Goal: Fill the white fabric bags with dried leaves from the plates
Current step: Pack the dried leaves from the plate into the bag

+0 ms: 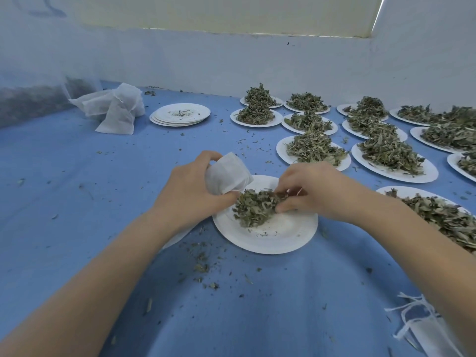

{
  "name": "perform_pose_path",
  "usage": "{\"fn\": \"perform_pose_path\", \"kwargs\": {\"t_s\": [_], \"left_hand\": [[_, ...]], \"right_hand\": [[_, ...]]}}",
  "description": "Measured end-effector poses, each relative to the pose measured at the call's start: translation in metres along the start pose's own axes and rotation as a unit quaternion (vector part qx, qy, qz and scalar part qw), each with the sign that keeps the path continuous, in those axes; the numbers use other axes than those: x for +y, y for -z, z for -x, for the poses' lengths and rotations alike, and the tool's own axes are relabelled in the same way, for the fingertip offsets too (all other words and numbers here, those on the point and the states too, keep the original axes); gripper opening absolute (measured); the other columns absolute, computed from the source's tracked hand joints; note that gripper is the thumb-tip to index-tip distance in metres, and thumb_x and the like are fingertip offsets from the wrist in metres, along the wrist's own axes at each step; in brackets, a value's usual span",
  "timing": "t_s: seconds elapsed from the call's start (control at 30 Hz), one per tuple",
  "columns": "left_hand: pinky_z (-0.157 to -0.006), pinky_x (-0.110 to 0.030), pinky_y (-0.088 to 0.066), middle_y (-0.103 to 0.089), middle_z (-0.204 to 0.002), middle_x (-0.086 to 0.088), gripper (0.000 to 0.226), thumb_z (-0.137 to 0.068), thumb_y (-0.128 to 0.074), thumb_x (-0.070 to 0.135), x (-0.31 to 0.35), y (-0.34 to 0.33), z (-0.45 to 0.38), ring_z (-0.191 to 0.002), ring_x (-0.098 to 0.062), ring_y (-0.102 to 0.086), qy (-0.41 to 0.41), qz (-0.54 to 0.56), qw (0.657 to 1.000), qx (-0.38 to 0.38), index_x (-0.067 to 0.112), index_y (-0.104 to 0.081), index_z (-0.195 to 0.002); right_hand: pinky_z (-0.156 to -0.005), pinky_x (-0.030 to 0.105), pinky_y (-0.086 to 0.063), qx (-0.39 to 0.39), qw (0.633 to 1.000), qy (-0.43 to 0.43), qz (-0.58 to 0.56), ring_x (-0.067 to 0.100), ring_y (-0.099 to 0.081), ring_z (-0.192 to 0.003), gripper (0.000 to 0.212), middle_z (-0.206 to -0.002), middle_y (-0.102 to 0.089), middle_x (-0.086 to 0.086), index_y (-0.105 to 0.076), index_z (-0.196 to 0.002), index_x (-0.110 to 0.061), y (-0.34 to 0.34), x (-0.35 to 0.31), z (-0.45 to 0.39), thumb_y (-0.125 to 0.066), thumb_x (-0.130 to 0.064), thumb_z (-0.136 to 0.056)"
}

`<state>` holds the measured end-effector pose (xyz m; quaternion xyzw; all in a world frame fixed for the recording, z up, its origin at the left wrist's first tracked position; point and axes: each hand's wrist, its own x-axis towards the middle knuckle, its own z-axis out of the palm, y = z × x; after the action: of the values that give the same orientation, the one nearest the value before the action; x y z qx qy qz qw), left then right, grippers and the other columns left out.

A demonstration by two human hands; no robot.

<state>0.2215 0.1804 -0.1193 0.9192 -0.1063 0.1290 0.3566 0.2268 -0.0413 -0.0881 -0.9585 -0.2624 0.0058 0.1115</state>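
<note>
Left hand [190, 191] grips white bag [228, 175] mouth-down at leaf pile [255, 207], plate [268, 233] 10 o'clock; right hand [313, 188] pinches leaves, likely feeding them in.

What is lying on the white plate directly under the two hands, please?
A small heap of dried leaves and crumbs on the plate; the right hand hides part of the heap.
</note>
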Motion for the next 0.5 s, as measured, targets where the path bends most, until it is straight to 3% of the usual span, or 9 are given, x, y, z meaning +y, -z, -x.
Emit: {"fn": "perform_pose_path", "kwargs": {"t_s": [0.07, 0.13, 0.23, 0.5], "left_hand": [[-0.063, -0.012, -0.035, -0.059, -0.098, 0.010, 0.052, -0.065, -0.071, 0.044, 0.000, 0.001, 0.000, -0.087, -0.011, -0.051, -0.009, -0.009, 1.000, 0.003, 0.038, -0.045, -0.109], [-0.063, -0.017, -0.037, -0.057, -0.096, 0.013, 0.051, -0.063, -0.070, 0.043, 0.002, 0.003, 0.000, -0.085, -0.011, -0.050, -0.022, -0.018, 1.000, 0.007, 0.041, -0.043, -0.106], [-0.068, -0.028, -0.040, -0.054, -0.096, 0.014, 0.053, -0.061, -0.068, 0.042, 0.004, 0.005, 0.002, -0.087, -0.014, -0.050, -0.047, -0.068, 0.996, 0.018, 0.040, -0.044, -0.108], [-0.070, -0.025, -0.031, -0.057, -0.111, 0.009, 0.065, -0.065, -0.073, 0.035, 0.011, 0.004, 0.006, -0.093, -0.017, -0.052, -0.112, -0.131, 0.984, 0.051, 0.031, -0.045, -0.123]], "right_hand": [[-0.079, 0.020, -0.045, 0.053, 0.998, 0.008, -0.029, -0.001, -0.058, -0.073, 0.020, -0.093, -0.065, -0.005, -0.070, -0.096, -0.021, 0.006, -0.001, 0.001, -0.069, -0.032, -0.080], [-0.070, 0.011, -0.045, 0.106, 0.991, 0.012, -0.081, -0.005, -0.061, -0.064, 0.006, -0.079, -0.067, -0.007, -0.065, -0.086, -0.027, 0.012, -0.003, 0.003, -0.068, -0.028, -0.082], [-0.065, 0.003, -0.043, 0.155, 0.977, 0.026, -0.147, -0.002, -0.064, -0.064, 0.008, -0.073, -0.071, -0.003, -0.062, -0.084, -0.025, 0.017, -0.005, 0.006, -0.068, -0.021, -0.082], [-0.071, 0.013, -0.045, 0.169, 0.978, 0.055, -0.108, 0.003, -0.060, -0.072, 0.019, -0.074, -0.071, 0.001, -0.072, -0.100, -0.012, 0.015, -0.019, 0.009, -0.069, -0.019, -0.082]]}}
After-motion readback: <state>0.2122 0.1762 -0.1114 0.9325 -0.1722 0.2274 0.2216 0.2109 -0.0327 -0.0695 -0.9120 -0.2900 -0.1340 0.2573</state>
